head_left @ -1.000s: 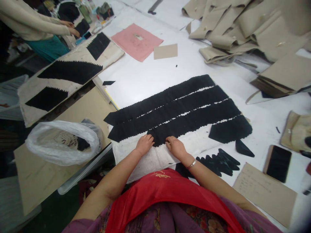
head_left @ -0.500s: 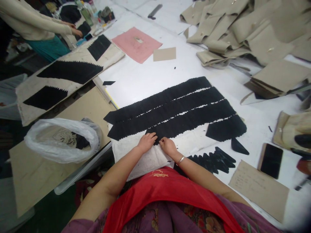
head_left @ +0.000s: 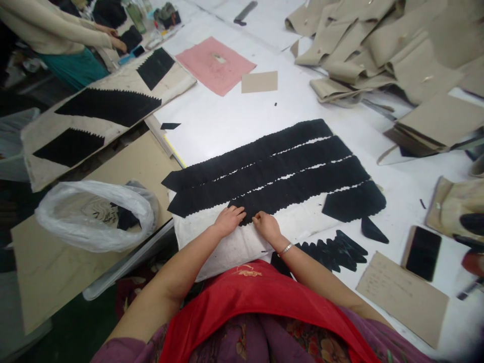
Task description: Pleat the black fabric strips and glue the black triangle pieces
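Rows of overlapping black pieces [head_left: 245,151] with zigzag edges lie on a white cloth-like sheet [head_left: 212,247] before me. My left hand [head_left: 230,221] rests with its fingers stretched over the left end of the nearest row. Beside it, my right hand [head_left: 267,228] is closed in a pinch at that row's lower edge; whatever is between its fingertips is hidden. A fanned group of loose black pieces [head_left: 333,250] lies by my right forearm, and a single dark pointed piece [head_left: 374,230] sits farther right.
A plastic bag [head_left: 94,239] stands open at left, near a board [head_left: 34,166] bearing black pieces. Beige folded pieces [head_left: 348,45] are heaped at the back right. A phone [head_left: 423,253] and a written card [head_left: 404,297] lie at right. Another person's hands [head_left: 117,40] work at the far left.
My right hand has shifted slightly right along the lower edge of the nearest row. My left hand stays on the black pieces. The view has shifted a little.
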Action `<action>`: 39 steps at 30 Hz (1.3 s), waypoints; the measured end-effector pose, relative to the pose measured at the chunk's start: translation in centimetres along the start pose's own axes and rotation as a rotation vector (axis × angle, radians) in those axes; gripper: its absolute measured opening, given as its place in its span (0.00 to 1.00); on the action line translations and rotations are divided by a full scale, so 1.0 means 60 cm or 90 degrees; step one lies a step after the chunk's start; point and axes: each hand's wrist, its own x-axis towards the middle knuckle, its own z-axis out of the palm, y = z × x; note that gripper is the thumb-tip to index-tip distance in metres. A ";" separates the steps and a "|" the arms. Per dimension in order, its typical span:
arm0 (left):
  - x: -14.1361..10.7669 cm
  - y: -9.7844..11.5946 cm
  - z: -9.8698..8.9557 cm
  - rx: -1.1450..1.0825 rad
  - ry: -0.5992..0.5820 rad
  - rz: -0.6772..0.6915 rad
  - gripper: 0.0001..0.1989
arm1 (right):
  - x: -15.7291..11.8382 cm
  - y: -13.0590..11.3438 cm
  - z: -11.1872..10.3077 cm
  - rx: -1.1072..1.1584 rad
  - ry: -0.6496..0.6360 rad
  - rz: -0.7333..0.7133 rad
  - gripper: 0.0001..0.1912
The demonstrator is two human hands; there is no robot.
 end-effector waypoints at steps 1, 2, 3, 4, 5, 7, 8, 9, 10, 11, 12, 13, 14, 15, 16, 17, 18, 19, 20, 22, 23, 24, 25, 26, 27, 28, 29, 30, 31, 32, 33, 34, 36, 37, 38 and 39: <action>-0.001 0.000 0.001 0.000 0.002 0.000 0.16 | -0.002 0.002 0.000 -0.014 0.002 0.002 0.10; -0.002 0.000 0.002 0.002 0.003 0.000 0.16 | -0.003 0.004 0.002 -0.022 -0.004 0.003 0.09; -0.002 0.000 0.002 0.004 0.005 0.001 0.16 | -0.005 0.004 0.004 -0.027 -0.009 0.003 0.09; -0.003 0.000 0.003 0.007 0.005 0.002 0.16 | -0.006 0.004 0.007 -0.030 -0.011 0.002 0.09; -0.003 0.001 0.003 0.010 0.005 0.004 0.17 | -0.007 0.003 0.010 -0.033 -0.009 0.001 0.09; -0.003 0.001 0.003 0.016 0.003 0.007 0.18 | -0.008 0.001 0.017 -0.040 0.003 -0.002 0.09; -0.003 0.001 0.002 0.018 0.000 0.008 0.18 | -0.007 0.000 0.020 -0.045 0.010 -0.006 0.09; -0.003 0.001 0.001 0.019 -0.004 0.010 0.19 | -0.006 -0.001 0.023 -0.050 0.017 -0.009 0.09; -0.002 0.001 0.000 0.019 -0.009 0.012 0.19 | -0.005 -0.002 0.025 -0.056 0.023 -0.010 0.09; -0.002 0.001 -0.001 0.019 -0.013 0.015 0.19 | -0.003 -0.002 0.027 -0.061 0.026 -0.008 0.09; -0.002 0.001 -0.002 0.017 -0.017 0.017 0.19 | -0.002 -0.002 0.028 -0.064 0.026 -0.004 0.10; -0.001 0.000 -0.003 0.015 -0.019 0.020 0.19 | 0.000 -0.002 0.029 -0.065 0.023 0.003 0.10; 0.000 0.000 -0.004 0.013 -0.021 0.022 0.18 | 0.002 -0.001 0.029 -0.064 0.020 0.012 0.10; 0.000 0.000 -0.005 0.011 -0.022 0.025 0.18 | 0.004 -0.001 0.028 -0.060 0.014 0.018 0.10; 0.001 -0.001 -0.006 0.011 -0.022 0.027 0.18 | 0.007 0.000 0.028 -0.055 0.008 0.022 0.10; 0.001 -0.001 -0.007 0.011 -0.022 0.028 0.18 | 0.009 0.000 0.027 -0.048 0.004 0.025 0.10; 0.001 -0.001 -0.007 0.012 -0.024 0.029 0.18 | 0.011 0.001 0.026 -0.041 0.001 0.026 0.10; 0.002 -0.002 -0.008 0.012 -0.025 0.030 0.18 | 0.013 0.002 0.026 -0.034 0.001 0.026 0.10; 0.002 -0.002 -0.008 0.012 -0.027 0.030 0.18 | 0.015 0.002 0.025 -0.029 0.003 0.025 0.10; 0.002 -0.002 -0.009 0.012 -0.030 0.030 0.18 | 0.018 0.003 0.024 -0.021 0.008 0.027 0.09; 0.002 -0.002 -0.009 0.013 -0.031 0.030 0.18 | 0.019 0.004 0.024 -0.016 0.009 0.027 0.09; 0.002 -0.002 -0.009 0.014 -0.031 0.030 0.19 | 0.019 0.004 0.024 -0.013 0.009 0.026 0.09; 0.002 -0.003 -0.010 0.015 -0.031 0.030 0.19 | 0.019 0.003 0.023 -0.010 0.008 0.025 0.09; 0.002 -0.003 -0.010 0.016 -0.031 0.031 0.18 | 0.019 0.003 0.022 -0.009 0.005 0.026 0.09; 0.002 -0.003 -0.011 0.017 -0.032 0.033 0.18 | 0.019 0.002 0.021 -0.008 0.001 0.028 0.09; 0.003 -0.003 -0.012 0.019 -0.034 0.035 0.18 | 0.019 0.002 0.020 -0.008 -0.002 0.031 0.09; 0.003 -0.003 -0.013 0.020 -0.035 0.038 0.18 | 0.019 0.001 0.018 -0.008 -0.006 0.035 0.09; 0.003 -0.003 -0.014 0.022 -0.037 0.041 0.18 | 0.019 0.000 0.017 -0.008 -0.011 0.040 0.09; 0.003 -0.004 -0.016 0.023 -0.040 0.043 0.18 | 0.020 0.000 0.016 -0.008 -0.014 0.044 0.09; 0.003 -0.004 -0.017 0.023 -0.042 0.045 0.18 | 0.020 0.000 0.015 -0.009 -0.017 0.047 0.09; 0.003 -0.004 -0.018 0.023 -0.044 0.045 0.18 | 0.021 0.000 0.014 -0.009 -0.019 0.050 0.09; 0.003 -0.004 -0.018 0.021 -0.046 0.045 0.18 | 0.021 0.000 0.014 -0.010 -0.021 0.050 0.09; 0.002 -0.004 -0.019 0.017 -0.047 0.047 0.18 | 0.020 0.000 0.016 -0.015 -0.023 0.043 0.09; 0.002 -0.004 -0.019 0.017 -0.046 0.049 0.17 | 0.020 -0.001 0.017 -0.021 -0.022 0.038 0.09; 0.001 -0.003 -0.019 0.017 -0.045 0.052 0.17 | 0.018 -0.001 0.019 -0.031 -0.019 0.033 0.09; 0.001 -0.003 -0.018 0.016 -0.044 0.054 0.17 | 0.017 -0.002 0.020 -0.042 -0.015 0.029 0.09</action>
